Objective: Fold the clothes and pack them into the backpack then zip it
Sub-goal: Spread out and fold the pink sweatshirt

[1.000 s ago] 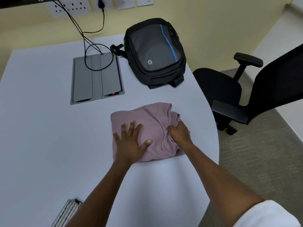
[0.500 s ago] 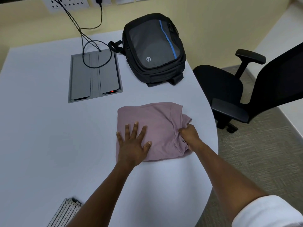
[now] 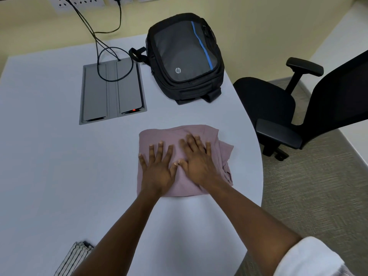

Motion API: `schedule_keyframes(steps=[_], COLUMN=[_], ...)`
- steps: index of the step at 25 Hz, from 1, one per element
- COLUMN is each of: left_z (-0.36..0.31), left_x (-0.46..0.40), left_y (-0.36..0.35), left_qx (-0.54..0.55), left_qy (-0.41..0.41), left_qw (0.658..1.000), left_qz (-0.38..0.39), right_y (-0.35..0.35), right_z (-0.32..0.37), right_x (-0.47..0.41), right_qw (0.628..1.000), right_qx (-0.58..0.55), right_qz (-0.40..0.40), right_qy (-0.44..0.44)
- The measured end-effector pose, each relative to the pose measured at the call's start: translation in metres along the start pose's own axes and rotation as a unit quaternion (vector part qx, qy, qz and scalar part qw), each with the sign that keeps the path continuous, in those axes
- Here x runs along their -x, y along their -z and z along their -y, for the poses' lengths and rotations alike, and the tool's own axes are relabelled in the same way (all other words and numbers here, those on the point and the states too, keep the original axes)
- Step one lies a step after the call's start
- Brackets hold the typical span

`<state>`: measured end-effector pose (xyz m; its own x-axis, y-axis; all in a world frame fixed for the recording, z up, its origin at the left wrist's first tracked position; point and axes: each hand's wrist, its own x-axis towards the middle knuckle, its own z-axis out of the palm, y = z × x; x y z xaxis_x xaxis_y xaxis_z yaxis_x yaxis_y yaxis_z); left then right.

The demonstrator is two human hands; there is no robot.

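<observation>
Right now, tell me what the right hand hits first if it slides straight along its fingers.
Past the pink garment's far edge, the right hand likely meets the backpack; bare table lies between.

yellow wall (image 3: 258, 26), grey carpet (image 3: 318, 196), black office chair (image 3: 282, 108).

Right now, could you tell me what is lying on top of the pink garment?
Both hands, left hand and right hand, press flat on the folded pink garment. The cloth beneath the palms is covered.

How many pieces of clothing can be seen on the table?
2. A folded pink garment lies mid-table under both flat hands; a striped one pokes in at the near edge, partly cut off. More may lie out of frame.
</observation>
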<state>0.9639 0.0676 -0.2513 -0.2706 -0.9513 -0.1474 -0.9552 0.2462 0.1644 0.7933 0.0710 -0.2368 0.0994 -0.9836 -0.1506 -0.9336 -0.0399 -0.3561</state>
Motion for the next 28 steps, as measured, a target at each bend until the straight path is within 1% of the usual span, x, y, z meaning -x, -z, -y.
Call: schedule_keyframes(steps=[2, 6, 10, 13, 14, 16, 17, 18, 21, 23, 25, 28], left_z=[0.005, 0.011, 0.021, 0.030, 0.036, 0.046, 0.053, 0.057, 0.063, 0.064, 0.061, 0.055], left_x=[-0.002, 0.000, -0.002, -0.002, -0.002, 0.000, 0.000, 0.002, 0.006, 0.015, 0.027, 0.051], left_y=[-0.004, -0.013, -0.009, 0.000, 0.001, 0.004, 0.003, 0.004, 0.007, 0.007, 0.007, 0.009], left_qx=[-0.002, 0.006, 0.077, 0.162, 0.203, 0.298, 0.335, 0.359, 0.440, 0.501, 0.548, 0.597], left_qy=[-0.001, 0.005, 0.051, 0.145, 0.182, 0.262, 0.293, 0.312, 0.320, 0.328, 0.348, 0.361], left_qw=[1.000, 0.999, 0.995, 0.975, 0.962, 0.918, 0.895, 0.879, 0.837, 0.798, 0.759, 0.716], left_qz=[0.018, 0.032, 0.037, 0.036, 0.031, 0.021, 0.021, 0.029, 0.068, 0.067, 0.044, -0.014], right_y=[-0.014, -0.025, -0.017, -0.007, -0.002, 0.005, 0.006, 0.005, 0.001, 0.001, 0.001, -0.002], right_z=[-0.010, -0.039, -0.048, -0.046, -0.047, -0.058, -0.063, -0.069, -0.075, -0.074, -0.072, -0.064], right_x=[0.001, 0.011, 0.019, 0.020, 0.020, 0.018, 0.017, 0.016, 0.008, 0.005, 0.006, 0.006], right_qw=[0.998, 0.993, 0.994, 0.982, 0.970, 0.929, 0.910, 0.899, 0.899, 0.900, 0.900, 0.906], right_qx=[0.051, 0.099, 0.055, -0.029, -0.078, -0.186, -0.224, -0.245, -0.284, -0.317, -0.340, -0.352], right_qz=[0.037, 0.039, 0.021, 0.008, 0.008, 0.026, 0.034, 0.039, 0.030, 0.021, 0.019, 0.008], right_qy=[-0.002, -0.050, -0.097, -0.187, -0.231, -0.318, -0.347, -0.360, -0.331, -0.298, -0.272, -0.235])
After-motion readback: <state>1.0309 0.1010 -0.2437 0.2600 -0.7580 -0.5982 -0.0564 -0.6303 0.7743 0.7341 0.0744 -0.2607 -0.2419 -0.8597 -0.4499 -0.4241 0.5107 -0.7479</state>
